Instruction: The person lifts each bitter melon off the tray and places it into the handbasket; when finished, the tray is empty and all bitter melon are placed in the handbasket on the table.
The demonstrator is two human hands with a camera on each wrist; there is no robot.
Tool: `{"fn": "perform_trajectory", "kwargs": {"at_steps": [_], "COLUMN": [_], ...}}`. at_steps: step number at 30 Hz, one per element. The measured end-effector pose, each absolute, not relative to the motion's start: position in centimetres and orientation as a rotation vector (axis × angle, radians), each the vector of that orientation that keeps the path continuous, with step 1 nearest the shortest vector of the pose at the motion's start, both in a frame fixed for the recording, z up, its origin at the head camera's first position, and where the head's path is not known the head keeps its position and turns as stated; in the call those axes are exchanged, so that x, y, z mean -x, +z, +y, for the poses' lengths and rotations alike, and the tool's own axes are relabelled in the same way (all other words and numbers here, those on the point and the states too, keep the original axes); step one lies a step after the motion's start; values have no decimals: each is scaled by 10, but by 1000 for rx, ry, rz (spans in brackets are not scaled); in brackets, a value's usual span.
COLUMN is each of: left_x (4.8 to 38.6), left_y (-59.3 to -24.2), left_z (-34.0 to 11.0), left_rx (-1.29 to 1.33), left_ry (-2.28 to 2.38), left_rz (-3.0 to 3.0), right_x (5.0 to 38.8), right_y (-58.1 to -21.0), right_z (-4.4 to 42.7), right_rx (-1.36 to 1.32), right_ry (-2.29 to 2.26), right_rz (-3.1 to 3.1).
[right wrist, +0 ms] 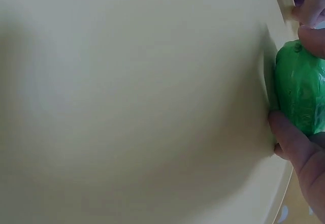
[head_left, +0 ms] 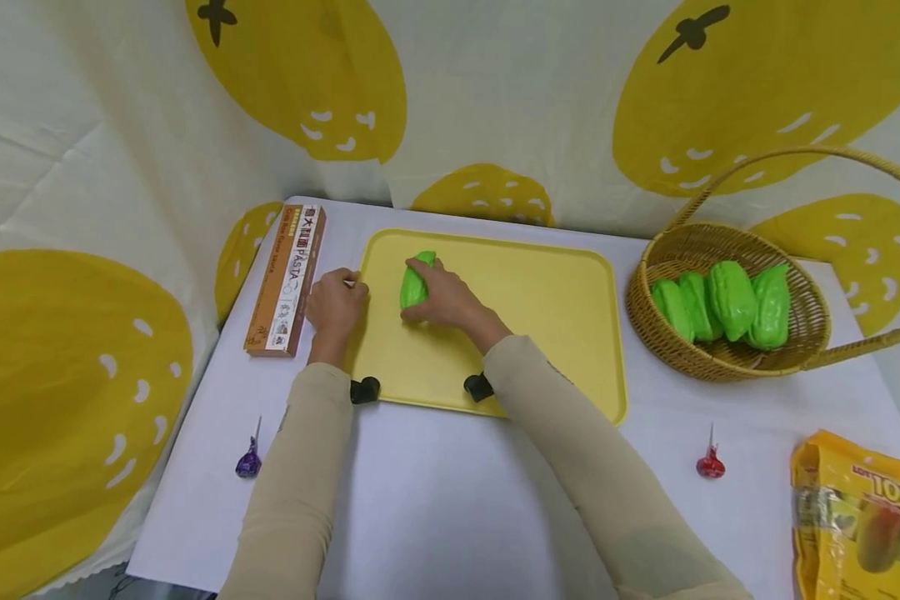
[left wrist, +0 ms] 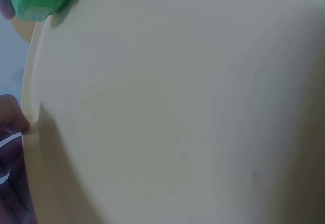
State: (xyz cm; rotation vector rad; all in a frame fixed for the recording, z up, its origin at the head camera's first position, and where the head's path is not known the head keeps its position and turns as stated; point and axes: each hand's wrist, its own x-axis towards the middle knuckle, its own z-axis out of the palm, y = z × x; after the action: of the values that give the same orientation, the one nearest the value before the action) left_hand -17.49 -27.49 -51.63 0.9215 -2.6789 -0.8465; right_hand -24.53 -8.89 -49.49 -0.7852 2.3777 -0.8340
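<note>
My right hand (head_left: 450,298) grips a bright green, ridged thing that looks like a star fruit (head_left: 414,286) over the left part of the yellow tray (head_left: 525,317). In the right wrist view, thumb and fingers bracket the glossy green star fruit (right wrist: 300,89) close to the tray's rim. The left hand (head_left: 336,307) is at the tray's left edge. Its curled fingers (left wrist: 11,115) pinch the rim in the left wrist view, and part of that hand is cut off by the frame.
Right of the tray stands a wicker basket (head_left: 648,321) with several green star fruits (head_left: 731,300). A pasta box (head_left: 285,283) lies at left. Nearer me are a purple lollipop (head_left: 249,461), a red lollipop (head_left: 711,463) and a yellow mango bag (head_left: 862,517). Behind hangs a fruit-print cloth (head_left: 495,92).
</note>
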Motion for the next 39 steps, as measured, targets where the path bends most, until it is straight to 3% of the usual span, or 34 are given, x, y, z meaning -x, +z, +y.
{"fn": "perform_trajectory", "kwargs": {"at_steps": [39], "left_x": [175], "left_y": [-516], "left_z": [-276], "left_rx": [-946], "left_ry": [-899], "left_rz": [-2685], "right_x": [223], "right_y": [-460], "right_z": [-35], "right_rx": [997], "right_ry": [-967], "right_rz": [2319]}}
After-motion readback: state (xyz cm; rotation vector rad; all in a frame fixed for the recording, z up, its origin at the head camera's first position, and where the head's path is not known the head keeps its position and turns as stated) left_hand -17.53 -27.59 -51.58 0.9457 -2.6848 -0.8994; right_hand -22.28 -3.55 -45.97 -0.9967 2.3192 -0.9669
